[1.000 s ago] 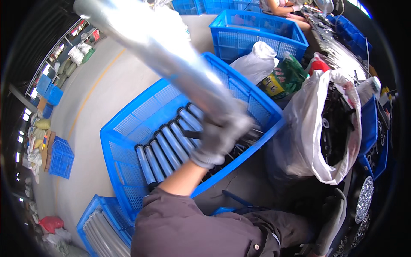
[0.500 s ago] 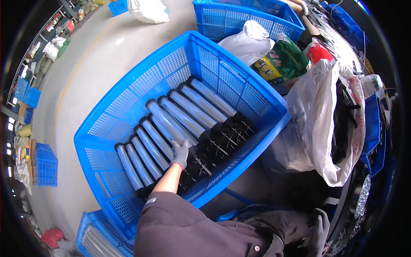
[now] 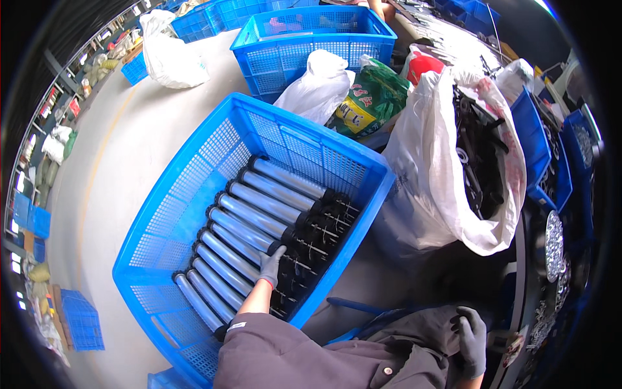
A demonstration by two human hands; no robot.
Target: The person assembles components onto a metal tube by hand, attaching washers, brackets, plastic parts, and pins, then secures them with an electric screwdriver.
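A large blue plastic crate (image 3: 146,194) holds a row of shiny silver rollers (image 3: 275,190) with black end caps and thin metal shafts. My left hand (image 3: 269,269), in a grey glove, rests on the near ends of the middle rollers. Its thumb and a finger show spread apart, while the other fingers are partly hidden. To the right of my lap, my right hand (image 3: 473,338), also gloved in grey, is raised with loosely bent fingers and nothing visible in it.
Right of the crate stands a white woven sack (image 3: 421,168) of black parts. Behind are a green bag (image 3: 376,97), a white bag (image 3: 317,87) and another blue crate (image 3: 311,61). Blue bins (image 3: 541,152) line the right side. At top, another person's hand (image 3: 382,8) shows.
The view has shifted. The middle rollers now lie more evenly in the row, with my left hand still on them. My right hand has lifted and its fingers now bend to the left.
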